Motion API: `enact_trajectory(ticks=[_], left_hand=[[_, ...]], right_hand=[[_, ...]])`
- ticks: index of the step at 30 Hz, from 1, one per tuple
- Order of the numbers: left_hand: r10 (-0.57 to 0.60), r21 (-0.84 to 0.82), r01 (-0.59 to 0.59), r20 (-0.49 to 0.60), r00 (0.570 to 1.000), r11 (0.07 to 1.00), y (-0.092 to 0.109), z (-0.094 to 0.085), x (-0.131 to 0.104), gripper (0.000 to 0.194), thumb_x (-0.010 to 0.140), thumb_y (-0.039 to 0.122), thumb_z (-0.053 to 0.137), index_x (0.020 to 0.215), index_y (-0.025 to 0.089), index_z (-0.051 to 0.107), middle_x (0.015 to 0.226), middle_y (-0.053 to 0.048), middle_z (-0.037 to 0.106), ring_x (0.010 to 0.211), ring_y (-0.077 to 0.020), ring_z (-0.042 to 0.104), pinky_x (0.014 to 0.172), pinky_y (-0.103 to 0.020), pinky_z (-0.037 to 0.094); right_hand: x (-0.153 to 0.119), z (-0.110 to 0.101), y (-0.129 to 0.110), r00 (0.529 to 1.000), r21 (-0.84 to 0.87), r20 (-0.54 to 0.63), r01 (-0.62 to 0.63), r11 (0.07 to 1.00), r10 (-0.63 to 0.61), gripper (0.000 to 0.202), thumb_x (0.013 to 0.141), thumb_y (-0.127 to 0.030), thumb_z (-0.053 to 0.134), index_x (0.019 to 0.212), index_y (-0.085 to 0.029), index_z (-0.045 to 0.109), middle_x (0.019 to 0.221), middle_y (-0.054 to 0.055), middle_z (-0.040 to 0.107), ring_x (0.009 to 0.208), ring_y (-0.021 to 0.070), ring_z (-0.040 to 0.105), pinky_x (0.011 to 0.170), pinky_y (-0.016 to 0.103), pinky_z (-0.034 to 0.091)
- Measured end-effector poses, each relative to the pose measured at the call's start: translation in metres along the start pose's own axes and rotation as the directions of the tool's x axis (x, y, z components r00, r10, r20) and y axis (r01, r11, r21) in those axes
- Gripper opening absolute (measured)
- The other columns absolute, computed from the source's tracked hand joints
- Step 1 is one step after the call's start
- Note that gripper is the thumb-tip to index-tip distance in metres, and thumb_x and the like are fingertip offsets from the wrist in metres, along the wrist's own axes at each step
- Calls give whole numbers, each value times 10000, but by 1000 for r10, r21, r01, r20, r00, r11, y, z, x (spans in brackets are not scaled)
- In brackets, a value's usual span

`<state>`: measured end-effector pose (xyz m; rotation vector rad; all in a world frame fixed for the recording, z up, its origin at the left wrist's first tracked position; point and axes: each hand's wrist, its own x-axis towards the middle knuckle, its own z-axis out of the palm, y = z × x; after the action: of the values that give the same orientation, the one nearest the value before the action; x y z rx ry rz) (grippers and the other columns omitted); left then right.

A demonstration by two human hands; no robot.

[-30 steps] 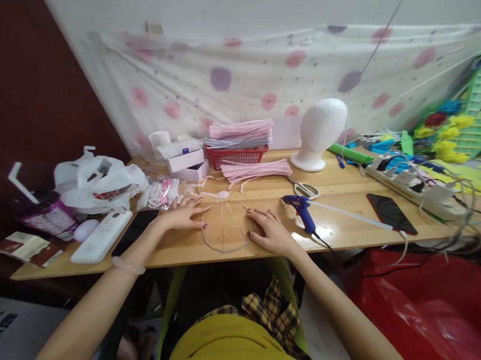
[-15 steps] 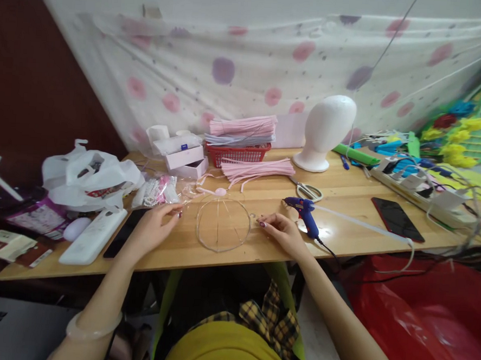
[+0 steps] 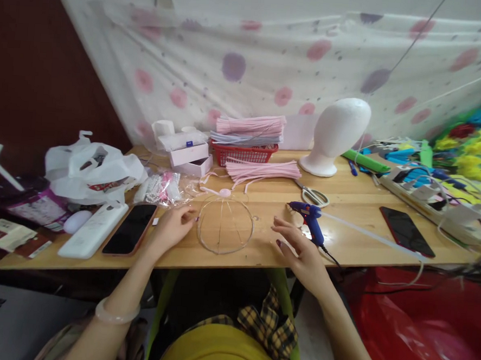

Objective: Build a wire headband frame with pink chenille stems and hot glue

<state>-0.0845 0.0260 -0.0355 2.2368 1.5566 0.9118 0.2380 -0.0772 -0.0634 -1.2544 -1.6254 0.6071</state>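
Flanking a hoop (image 3: pixel 218 252) before a red basket (image 3: pixel 248 156) of pink strips (image 3: pixel 247 126), left hand (image 3: pixel 175 226) half-open, right hand (image 3: pixel 300 252) spread.

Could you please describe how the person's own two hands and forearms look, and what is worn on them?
The left hand and right hand wear no gloves, and no sleeves show on the forearms. A pale, smooth, rounded bracelet circles the left wrist. The nail polish looks dark, reddish on the right thumb. No ring can be made out.
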Motion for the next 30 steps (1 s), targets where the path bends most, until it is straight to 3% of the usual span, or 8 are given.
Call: enact_trajectory(ticks=[5,8,11,14,17,20,24,30], left_hand=[[-26,-12,24,-282,959,1000,17,-10,-20,238,886,288,512,992,167,688,966,-73,729,732,-166,667,649,-265,529],[162,59,-151,-385,909,987,39,-12,-33,167,904,234,543,953,172,690,844,-26,718,651,-125,627,631,-226,509],[363,110,-346,-288,886,932,62,-8,-44,136,933,195,547,953,178,680,774,7,718,622,-109,633,641,-216,500],[476,145,-455,-212,853,879,72,-4,-55,134,944,168,540,956,182,673,799,6,743,679,-121,684,661,-223,502],[496,165,-470,-191,847,867,66,-6,-63,148,960,175,521,970,183,668,821,-2,760,713,-130,715,663,-224,509],[479,218,-435,-221,850,874,56,-11,-66,158,970,201,512,984,184,669,801,1,767,658,-132,715,631,-235,506],[477,225,-430,-238,846,874,51,-12,-64,170,972,202,502,969,184,670,799,0,770,660,-143,723,625,-246,510],[458,136,-438,-226,860,889,46,-6,-68,199,981,209,484,979,191,682,817,3,777,673,-139,733,618,-237,518]], right_hand=[[-23,-13,-24,999,-39,33,-13,999,15,279,934,-191,489,1141,-282,652,1426,84,554,1315,233,545,983,402,555],[-23,-14,-27,994,5,-98,-37,999,38,157,925,-253,553,1027,-244,672,1434,101,534,1232,239,614,875,346,611],[-3,-7,-22,982,-260,-143,-159,952,125,180,954,-328,543,1030,-208,653,1159,106,702,962,201,726,748,307,623],[36,7,-12,968,-536,-146,-251,806,204,211,953,-302,558,1095,-165,632,1076,119,719,926,214,715,835,340,570],[74,21,1,942,-645,-215,-336,687,259,234,939,-241,552,1086,-70,614,1069,240,690,1024,330,678,860,436,515],[95,30,14,917,-689,-234,-391,610,324,161,936,-175,514,977,-55,613,952,240,702,973,331,687,817,413,498],[91,30,17,921,-685,-216,-380,621,325,129,930,-110,464,886,-119,585,971,186,706,980,270,670,871,394,472],[54,9,-15,955,-509,-210,-290,810,210,138,988,-248,364,896,-209,459,931,113,715,815,198,706,731,321,539]])
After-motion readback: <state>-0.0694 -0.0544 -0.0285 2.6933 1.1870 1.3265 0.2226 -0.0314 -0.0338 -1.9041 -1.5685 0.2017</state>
